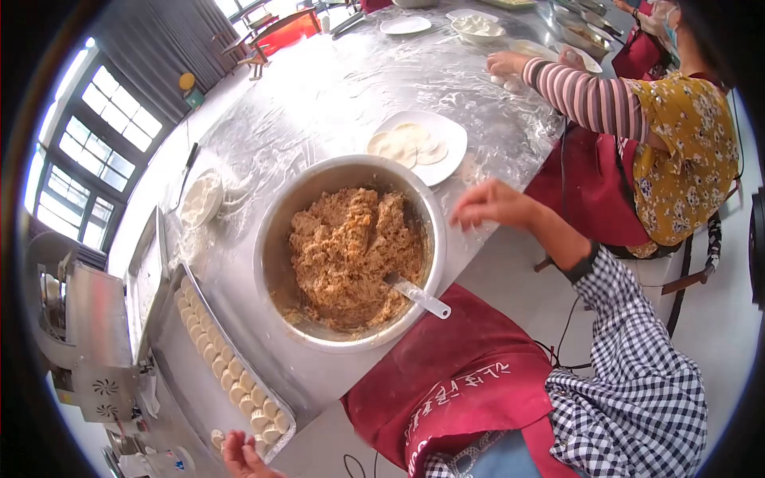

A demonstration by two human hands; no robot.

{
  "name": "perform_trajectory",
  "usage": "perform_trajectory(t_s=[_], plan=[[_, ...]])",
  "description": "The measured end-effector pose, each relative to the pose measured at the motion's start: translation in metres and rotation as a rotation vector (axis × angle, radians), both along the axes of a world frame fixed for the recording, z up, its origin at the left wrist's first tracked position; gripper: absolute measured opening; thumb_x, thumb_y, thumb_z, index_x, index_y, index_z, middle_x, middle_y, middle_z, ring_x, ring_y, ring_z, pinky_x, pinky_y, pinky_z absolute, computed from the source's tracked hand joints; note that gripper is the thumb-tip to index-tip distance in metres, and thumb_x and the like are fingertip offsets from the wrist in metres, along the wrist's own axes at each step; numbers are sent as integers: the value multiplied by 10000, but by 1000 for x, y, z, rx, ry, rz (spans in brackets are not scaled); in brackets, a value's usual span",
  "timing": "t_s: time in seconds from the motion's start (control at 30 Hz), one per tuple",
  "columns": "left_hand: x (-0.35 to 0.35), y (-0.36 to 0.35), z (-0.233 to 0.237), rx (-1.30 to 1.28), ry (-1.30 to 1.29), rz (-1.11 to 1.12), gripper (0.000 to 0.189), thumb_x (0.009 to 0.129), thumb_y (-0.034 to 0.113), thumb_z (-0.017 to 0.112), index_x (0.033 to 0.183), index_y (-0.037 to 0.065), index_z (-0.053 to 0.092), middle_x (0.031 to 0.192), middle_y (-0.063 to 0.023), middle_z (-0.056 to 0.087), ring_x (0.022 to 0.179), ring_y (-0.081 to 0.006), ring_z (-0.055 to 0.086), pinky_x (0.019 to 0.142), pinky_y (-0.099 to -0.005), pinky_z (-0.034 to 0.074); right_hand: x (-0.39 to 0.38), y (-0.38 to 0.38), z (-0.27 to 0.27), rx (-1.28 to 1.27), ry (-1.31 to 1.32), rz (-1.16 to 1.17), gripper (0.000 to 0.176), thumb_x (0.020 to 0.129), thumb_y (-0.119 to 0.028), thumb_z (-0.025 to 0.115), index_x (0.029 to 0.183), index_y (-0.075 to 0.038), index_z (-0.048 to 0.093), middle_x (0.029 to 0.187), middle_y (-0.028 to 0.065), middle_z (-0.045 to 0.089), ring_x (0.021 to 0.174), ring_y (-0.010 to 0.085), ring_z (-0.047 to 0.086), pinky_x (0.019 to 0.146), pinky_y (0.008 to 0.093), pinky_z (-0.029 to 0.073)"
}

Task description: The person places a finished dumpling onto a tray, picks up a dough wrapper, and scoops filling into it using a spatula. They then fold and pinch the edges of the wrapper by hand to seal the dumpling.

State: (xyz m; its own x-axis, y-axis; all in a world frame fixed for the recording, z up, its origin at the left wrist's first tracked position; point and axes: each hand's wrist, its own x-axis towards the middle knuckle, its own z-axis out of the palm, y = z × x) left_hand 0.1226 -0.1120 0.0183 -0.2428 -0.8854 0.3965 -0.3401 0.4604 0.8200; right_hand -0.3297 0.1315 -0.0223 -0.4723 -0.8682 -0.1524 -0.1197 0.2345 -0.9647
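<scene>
Right hand: our right hand [492, 204] hung over the desk [319, 88] edge, fingers drooping and loosely bunched, and we saw nothing held in them.
Left hand: only part of our left hand [241, 456] showed at the frame's bottom, by the near corner of the tray [177, 362]. We could not tell whether it was spread or gripping.
Wrappers: the round wrappers [406, 144] lay overlapped on a white plate [451, 137], just beyond the right hand and just beside the bowl [278, 263].
Bowl: the big steel bowl held a heap of minced filling [349, 248], and a spoon [419, 296] was dug in with its handle jutting over the near rim.
Tray: rows of dumplings [231, 379] sat close together along the tray, which reached the desk's near edge.
Neighbour: the co-worker's hands [510, 64] worked dough further up the floured desk, well apart from ours.
Risk, spoon: we judged that a sleeve passing over the jutting handle could flip the spoon and fling filling onto the apron.
Risk, wrappers: the overlapped rounds could stick together, so lifting one might drag or tear its neighbour.
Risk, tray: with the left hand at its corner and the tray so near the edge, a nudge could tip it or crush the end dumplings.
Risk, plate: the plate sat close to the desk's edge, so a careless reach could push it off.
</scene>
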Motion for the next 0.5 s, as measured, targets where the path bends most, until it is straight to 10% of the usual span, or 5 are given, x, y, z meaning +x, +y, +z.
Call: perform_trajectory(t_s=[0.27,0.5], plan=[[-62,51,-18,249,111,-237,199,853,-22,499,1032,-50,583,930,-144,622,832,-208,610,757,-321,525,-109,-108,-36,7,975,-441,156,759,-228,581,828,-134,685,807,92,655,762,240,634,670,353,498],[-84,72,-31,356,88,-365,173,848,-34,514,994,-46,605,889,-127,632,796,-185,603,741,-296,511,-113,-149,-30,252,1015,-353,139,735,-198,562,791,-220,687,974,57,627,948,226,589,784,350,490]])
